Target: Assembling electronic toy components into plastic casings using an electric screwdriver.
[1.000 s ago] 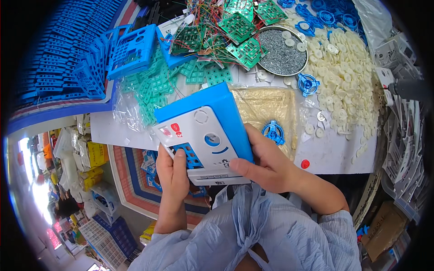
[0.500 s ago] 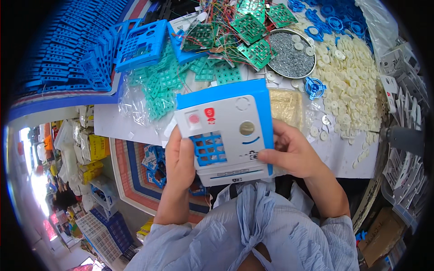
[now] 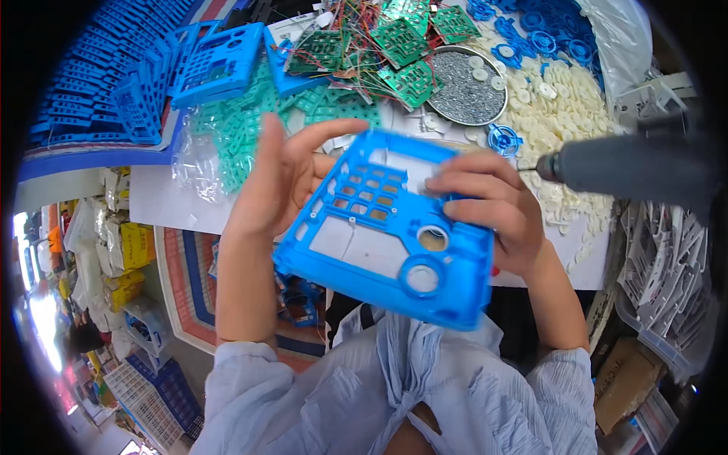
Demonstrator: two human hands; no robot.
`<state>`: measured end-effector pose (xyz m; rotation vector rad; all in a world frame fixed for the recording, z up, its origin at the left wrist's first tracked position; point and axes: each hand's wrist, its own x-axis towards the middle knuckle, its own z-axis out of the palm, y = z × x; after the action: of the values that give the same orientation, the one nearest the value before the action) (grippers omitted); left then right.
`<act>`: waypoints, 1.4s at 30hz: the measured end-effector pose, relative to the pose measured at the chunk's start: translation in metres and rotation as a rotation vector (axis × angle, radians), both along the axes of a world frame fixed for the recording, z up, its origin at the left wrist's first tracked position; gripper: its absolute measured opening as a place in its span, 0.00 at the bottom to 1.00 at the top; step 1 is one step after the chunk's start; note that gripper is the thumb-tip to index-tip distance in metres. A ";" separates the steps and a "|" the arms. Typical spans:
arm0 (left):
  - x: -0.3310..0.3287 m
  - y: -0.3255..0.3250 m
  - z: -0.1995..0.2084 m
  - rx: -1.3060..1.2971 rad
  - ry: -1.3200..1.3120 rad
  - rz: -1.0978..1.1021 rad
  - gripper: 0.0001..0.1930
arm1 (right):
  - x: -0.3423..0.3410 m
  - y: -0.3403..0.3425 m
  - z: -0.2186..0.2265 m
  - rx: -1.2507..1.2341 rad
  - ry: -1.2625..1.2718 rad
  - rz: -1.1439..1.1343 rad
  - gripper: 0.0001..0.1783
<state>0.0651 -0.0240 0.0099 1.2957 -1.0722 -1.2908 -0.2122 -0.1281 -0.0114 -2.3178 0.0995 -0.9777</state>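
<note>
A blue plastic casing (image 3: pixel 349 287) is tilted above the table's front edge, its inner side facing up. It has a grid of square key holes, a large window and two round openings. My right hand (image 3: pixel 500 205) grips its right edge, fingers over the inner side. Beside its left edge, my left hand (image 3: pixel 265 189) is open with thumb and fingers apart; its fingertips come close to the far left corner, and whether they touch cannot be made out. A grey power screwdriver (image 3: pixel 637 167) points in from the right, near my right hand.
Behind lie green rubber keypads (image 3: pixel 250 144), wired circuit boards (image 3: pixel 326 53), a round dish of screws (image 3: pixel 462 95), cream discs (image 3: pixel 565 121) and blue ring parts (image 3: pixel 542 42). Blue casings (image 3: pixel 106 76) are stacked at far left. White panels (image 3: pixel 660 258) fill a bin at right.
The casing has been turned over from its white printed face to its blue inner side. My left hand has let go and opened; my right hand has shifted to its far right edge.
</note>
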 end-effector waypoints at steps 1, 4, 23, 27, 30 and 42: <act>-0.001 -0.005 0.007 0.054 0.041 -0.034 0.27 | 0.000 -0.002 0.001 -0.112 0.051 -0.095 0.24; -0.024 0.000 0.003 0.055 0.134 0.026 0.32 | -0.008 0.007 0.005 -0.160 0.157 -0.362 0.27; -0.044 0.025 -0.049 -0.109 -0.836 -0.014 0.30 | -0.026 0.047 -0.026 0.059 0.564 -0.597 0.28; -0.057 0.023 -0.037 -0.464 -1.073 -0.171 0.27 | -0.027 0.044 -0.029 0.064 0.553 -0.589 0.29; -0.069 0.026 -0.041 -0.404 -1.043 -0.430 0.25 | -0.027 0.044 -0.029 0.050 0.509 -0.570 0.28; -0.072 0.026 -0.042 -0.388 -1.061 -0.423 0.23 | -0.096 -0.016 -0.054 0.038 0.547 -0.953 0.09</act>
<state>-0.0066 0.0019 -0.0324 1.4944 -2.2966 -0.5329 -0.3086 -0.1443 -0.0659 -2.4253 1.5225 -0.6672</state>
